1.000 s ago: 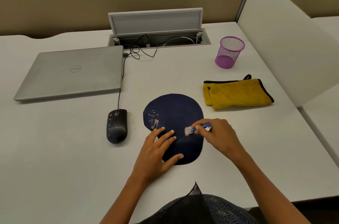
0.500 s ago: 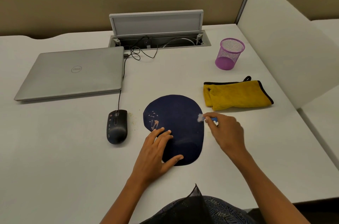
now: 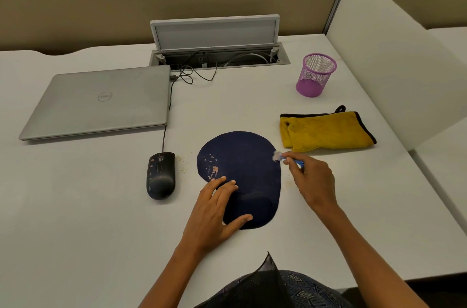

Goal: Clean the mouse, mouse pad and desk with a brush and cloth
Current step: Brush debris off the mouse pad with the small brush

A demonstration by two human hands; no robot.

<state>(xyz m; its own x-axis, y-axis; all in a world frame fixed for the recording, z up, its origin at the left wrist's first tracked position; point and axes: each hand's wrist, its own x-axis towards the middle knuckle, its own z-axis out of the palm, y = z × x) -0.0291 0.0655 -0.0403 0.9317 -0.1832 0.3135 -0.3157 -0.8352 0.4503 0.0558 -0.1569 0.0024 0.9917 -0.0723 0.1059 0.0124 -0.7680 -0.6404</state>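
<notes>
A dark blue mouse pad [image 3: 247,168] lies on the white desk [image 3: 88,219], with pale marks near its left edge. My left hand [image 3: 214,214] lies flat on the pad's lower left part, fingers spread. My right hand [image 3: 312,181] grips a small blue brush [image 3: 279,155] whose white bristles touch the pad's right edge. A black wired mouse [image 3: 161,175] sits left of the pad, with crumbs on the desk beside it. A folded yellow cloth [image 3: 328,132] lies to the right behind the pad.
A shut silver laptop [image 3: 101,103] lies at the back left. Behind it stands an open cable hatch [image 3: 217,40] with wires. A purple mesh cup [image 3: 316,75] stands at the back right. A white divider panel [image 3: 394,55] borders the desk's right side.
My right hand swept the brush from the pad's middle to its upper right edge. My left hand stayed flat on the pad.
</notes>
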